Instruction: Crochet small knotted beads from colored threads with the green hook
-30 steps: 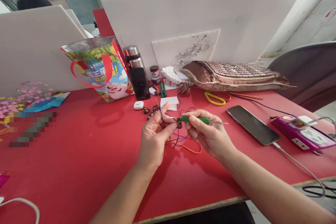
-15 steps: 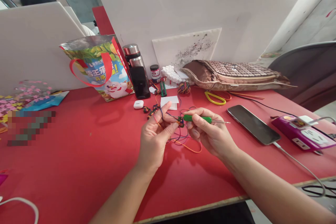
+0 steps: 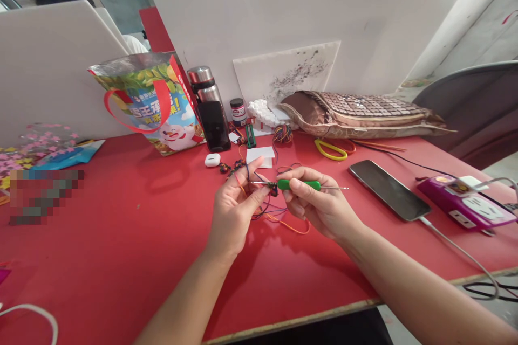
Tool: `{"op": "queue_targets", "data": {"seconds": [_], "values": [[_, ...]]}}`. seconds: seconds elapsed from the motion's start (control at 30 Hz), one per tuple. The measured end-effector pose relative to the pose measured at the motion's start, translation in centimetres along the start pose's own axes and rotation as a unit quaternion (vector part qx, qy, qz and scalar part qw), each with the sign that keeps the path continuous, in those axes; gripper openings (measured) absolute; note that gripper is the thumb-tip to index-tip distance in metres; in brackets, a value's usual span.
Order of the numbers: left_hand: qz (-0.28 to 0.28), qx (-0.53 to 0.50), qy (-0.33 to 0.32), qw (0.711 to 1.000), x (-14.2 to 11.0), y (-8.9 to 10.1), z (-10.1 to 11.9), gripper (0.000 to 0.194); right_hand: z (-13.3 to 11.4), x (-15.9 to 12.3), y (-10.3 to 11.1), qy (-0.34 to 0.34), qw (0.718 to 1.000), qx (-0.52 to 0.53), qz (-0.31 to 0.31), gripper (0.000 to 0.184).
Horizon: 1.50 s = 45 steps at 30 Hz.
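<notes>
My right hand [image 3: 313, 197] is closed round the green handle of a double-ended crochet hook [image 3: 305, 185], one metal tip pointing right and the other reaching left to my left hand. Between thumb and fingers, my left hand [image 3: 238, 202] pinches a small dark multicoloured crochet piece [image 3: 273, 190]. Blue and orange yarn runs over the raised left fingers. Loose orange yarn [image 3: 297, 228] loops on the table below the hands. Behind the left fingers lies a braided dark multicoloured cord [image 3: 232, 166], partly hidden.
On the red table [image 3: 162, 259] stand a colourful bag [image 3: 182, 118], a steel flask [image 3: 202, 83] and a dark phone [image 3: 214, 125]. A yarn ball [image 3: 283, 133], yellow-handled scissors [image 3: 332, 150] and a white earbud case [image 3: 212, 160] lie behind my hands. Right are a charging phone [image 3: 389, 190] and purple power strip [image 3: 465, 202].
The crochet hook and my right hand have shifted slightly left, and more of the metal shaft shows past the crochet piece. My left hand keeps its pinch.
</notes>
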<state>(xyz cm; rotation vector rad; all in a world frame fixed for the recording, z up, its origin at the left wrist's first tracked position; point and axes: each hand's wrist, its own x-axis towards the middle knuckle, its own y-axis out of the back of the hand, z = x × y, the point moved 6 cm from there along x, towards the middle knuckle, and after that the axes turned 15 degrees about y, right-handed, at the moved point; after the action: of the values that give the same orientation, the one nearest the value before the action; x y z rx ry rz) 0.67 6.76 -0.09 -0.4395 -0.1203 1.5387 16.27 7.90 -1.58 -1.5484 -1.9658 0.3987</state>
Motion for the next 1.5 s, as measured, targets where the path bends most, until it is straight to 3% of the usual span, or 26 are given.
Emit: {"op": "queue_targets", "data": {"seconds": [0.33,0.63,0.87,1.1,1.27,1.5], "values": [[-0.043,-0.001,-0.004,0.999,-0.7,-0.8,0.2,0.056,-0.3,-0.6,-0.5,0.05,0.99,-0.02,-0.129,0.015],[-0.026,-0.005,-0.011,1.0,-0.9,-0.4,0.3,0.035,-0.8,-0.1,0.1,0.062,0.998,-0.029,0.013,0.025],[-0.033,-0.004,0.018,0.999,-0.4,-0.5,0.1,0.038,-0.6,-0.2,0.0,0.046,0.998,-0.032,-0.008,0.024],[0.002,-0.05,0.04,0.998,-0.2,-0.5,-0.1,0.049,-0.6,-0.5,-0.1,0.072,0.995,-0.063,-0.016,0.025],[0.04,-0.05,0.017,0.998,-0.6,-0.6,0.1,0.05,-1.1,-1.0,-0.2,0.11,0.99,-0.094,0.005,0.024],[0.102,0.039,-0.038,0.993,-1.6,-0.4,0.6,0.059,-1.6,-1.5,-0.8,0.185,0.964,-0.19,-0.013,0.014]]}}
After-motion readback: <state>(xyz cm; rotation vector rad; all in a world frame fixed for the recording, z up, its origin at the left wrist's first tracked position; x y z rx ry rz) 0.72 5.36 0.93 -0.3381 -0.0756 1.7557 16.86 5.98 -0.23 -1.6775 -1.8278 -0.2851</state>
